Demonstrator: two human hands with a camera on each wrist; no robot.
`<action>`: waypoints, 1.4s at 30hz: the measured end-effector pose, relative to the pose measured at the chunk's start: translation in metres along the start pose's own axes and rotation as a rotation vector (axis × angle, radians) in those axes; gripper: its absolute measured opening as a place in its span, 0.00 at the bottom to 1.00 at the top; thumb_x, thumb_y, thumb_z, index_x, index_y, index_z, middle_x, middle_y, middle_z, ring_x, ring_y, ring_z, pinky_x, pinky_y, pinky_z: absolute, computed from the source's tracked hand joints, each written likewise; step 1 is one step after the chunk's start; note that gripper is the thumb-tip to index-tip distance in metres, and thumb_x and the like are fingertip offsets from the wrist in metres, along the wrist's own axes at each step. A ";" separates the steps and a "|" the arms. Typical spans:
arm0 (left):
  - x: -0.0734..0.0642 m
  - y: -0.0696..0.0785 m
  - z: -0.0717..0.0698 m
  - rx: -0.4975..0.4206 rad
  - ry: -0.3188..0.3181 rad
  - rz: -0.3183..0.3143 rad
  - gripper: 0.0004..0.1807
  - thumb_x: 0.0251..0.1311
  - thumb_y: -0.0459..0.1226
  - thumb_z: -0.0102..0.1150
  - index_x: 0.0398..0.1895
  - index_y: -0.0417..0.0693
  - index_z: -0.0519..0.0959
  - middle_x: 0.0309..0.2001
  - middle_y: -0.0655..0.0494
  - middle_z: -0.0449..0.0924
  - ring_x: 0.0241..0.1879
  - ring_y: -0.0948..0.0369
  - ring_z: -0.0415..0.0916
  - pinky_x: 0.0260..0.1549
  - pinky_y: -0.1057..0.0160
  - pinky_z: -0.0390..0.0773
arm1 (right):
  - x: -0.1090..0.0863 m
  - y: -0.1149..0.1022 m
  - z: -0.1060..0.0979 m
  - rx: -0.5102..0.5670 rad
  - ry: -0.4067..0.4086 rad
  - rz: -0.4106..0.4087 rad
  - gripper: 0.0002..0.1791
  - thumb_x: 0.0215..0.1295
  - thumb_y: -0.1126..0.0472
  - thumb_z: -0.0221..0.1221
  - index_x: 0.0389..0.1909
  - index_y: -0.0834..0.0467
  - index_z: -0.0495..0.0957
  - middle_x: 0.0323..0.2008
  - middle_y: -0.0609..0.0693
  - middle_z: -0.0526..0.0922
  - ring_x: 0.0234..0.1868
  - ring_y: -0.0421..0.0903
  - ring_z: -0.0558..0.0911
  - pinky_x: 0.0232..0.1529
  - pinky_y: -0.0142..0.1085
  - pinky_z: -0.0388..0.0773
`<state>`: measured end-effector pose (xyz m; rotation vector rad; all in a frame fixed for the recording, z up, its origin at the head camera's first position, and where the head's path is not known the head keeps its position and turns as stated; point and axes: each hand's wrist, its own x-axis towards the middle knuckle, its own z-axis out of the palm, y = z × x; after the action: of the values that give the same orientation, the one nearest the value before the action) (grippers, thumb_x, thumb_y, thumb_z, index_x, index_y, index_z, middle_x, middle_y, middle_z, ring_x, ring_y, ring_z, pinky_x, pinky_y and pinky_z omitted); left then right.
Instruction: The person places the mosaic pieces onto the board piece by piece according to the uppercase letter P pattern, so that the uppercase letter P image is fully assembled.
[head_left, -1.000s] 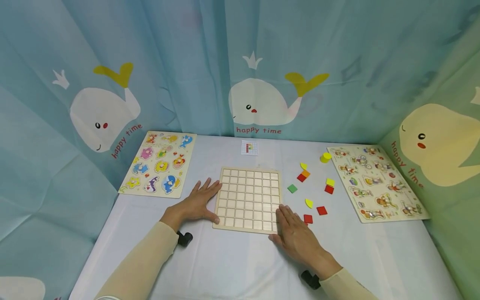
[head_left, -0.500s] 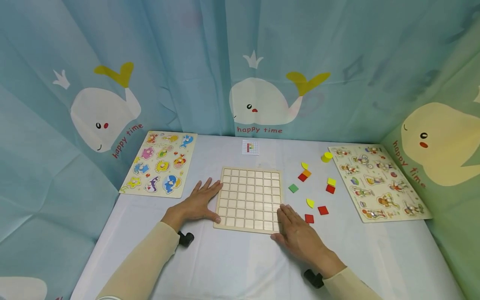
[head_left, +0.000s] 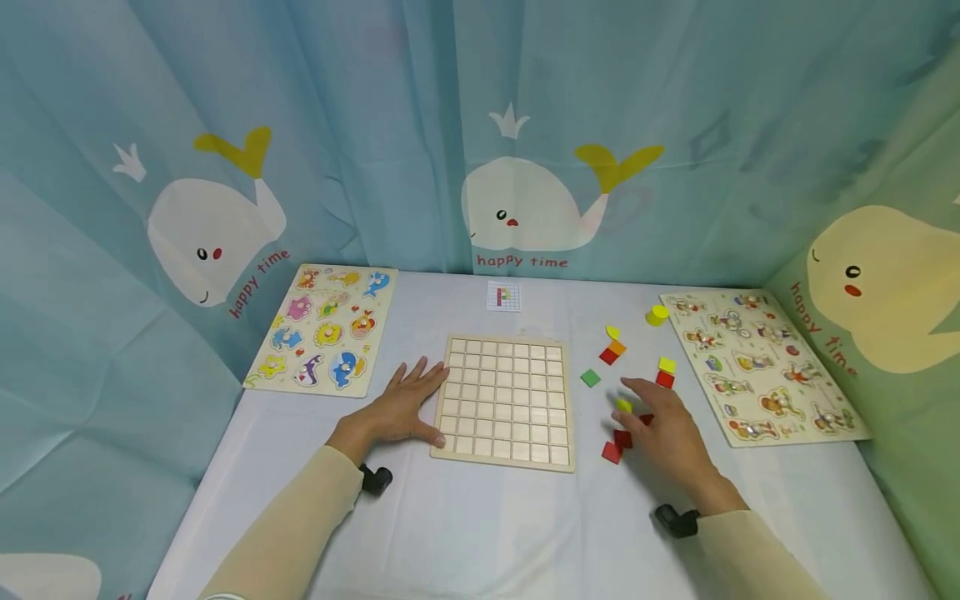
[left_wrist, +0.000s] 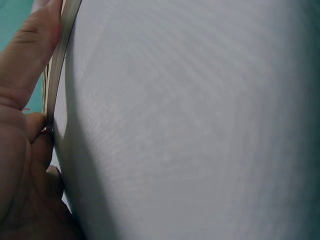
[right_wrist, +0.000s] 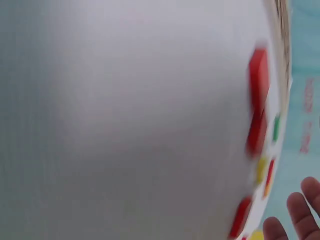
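Observation:
A square wooden grid board (head_left: 502, 402) lies in the middle of the table in the head view. My left hand (head_left: 397, 408) rests at its left edge, fingers spread, thumb at the lower left corner; the left wrist view shows the thumb (left_wrist: 35, 50) against the board's side. My right hand (head_left: 667, 433) is over the loose tiles right of the board, thumb and fingers apart, holding nothing. Under and beside it are a yellow piece (head_left: 625, 406), a red tile (head_left: 612, 452) and other red tiles. The right wrist view shows red tiles (right_wrist: 259, 75) and some fingertips.
Further back lie a green tile (head_left: 590, 378), an orange tile (head_left: 617, 347) and a yellow tile (head_left: 667, 365). A yellow cylinder (head_left: 657, 315) stands near the right animal puzzle board (head_left: 765, 367). Another puzzle board (head_left: 322, 329) is at left, a printed grid card (head_left: 503, 297) at the back.
My right hand has left the board's right edge and moved right, over the tiles. A red tile it partly covered now shows. My left hand stays at the board.

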<state>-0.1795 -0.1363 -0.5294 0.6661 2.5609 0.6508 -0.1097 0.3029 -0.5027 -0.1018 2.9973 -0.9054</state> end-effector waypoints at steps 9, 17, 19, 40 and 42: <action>0.001 0.000 0.001 0.002 0.000 -0.007 0.70 0.47 0.61 0.80 0.88 0.55 0.47 0.87 0.59 0.40 0.86 0.54 0.26 0.84 0.49 0.24 | 0.016 0.035 -0.012 0.185 -0.137 0.147 0.36 0.73 0.57 0.66 0.78 0.55 0.67 0.78 0.67 0.63 0.78 0.71 0.55 0.75 0.71 0.61; 0.002 -0.003 0.002 0.004 0.002 0.009 0.71 0.47 0.62 0.79 0.88 0.54 0.46 0.87 0.58 0.39 0.86 0.54 0.26 0.84 0.48 0.24 | 0.019 0.037 -0.005 0.160 -0.156 0.109 0.31 0.69 0.54 0.70 0.69 0.59 0.75 0.69 0.65 0.72 0.71 0.67 0.63 0.70 0.66 0.70; 0.002 -0.004 0.002 0.002 0.004 0.008 0.70 0.47 0.62 0.80 0.88 0.54 0.46 0.87 0.58 0.40 0.86 0.53 0.26 0.84 0.47 0.24 | 0.020 0.035 -0.003 0.142 -0.139 0.106 0.28 0.68 0.55 0.70 0.66 0.59 0.78 0.65 0.64 0.75 0.68 0.65 0.64 0.67 0.64 0.73; 0.002 -0.002 0.003 0.001 0.009 -0.019 0.70 0.47 0.62 0.80 0.88 0.56 0.47 0.87 0.60 0.40 0.87 0.54 0.26 0.84 0.49 0.25 | 0.026 0.034 0.006 0.073 0.000 0.218 0.15 0.74 0.61 0.63 0.56 0.64 0.82 0.57 0.66 0.76 0.56 0.63 0.72 0.54 0.55 0.78; 0.001 -0.001 0.003 0.000 0.009 -0.017 0.69 0.47 0.61 0.80 0.87 0.55 0.48 0.87 0.59 0.41 0.87 0.54 0.27 0.84 0.49 0.25 | 0.025 0.032 0.007 0.068 -0.012 0.205 0.16 0.73 0.59 0.64 0.56 0.63 0.83 0.59 0.67 0.76 0.61 0.66 0.70 0.59 0.61 0.76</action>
<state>-0.1798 -0.1355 -0.5324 0.6427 2.5714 0.6499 -0.1362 0.3241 -0.5259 0.1956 2.8934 -0.9771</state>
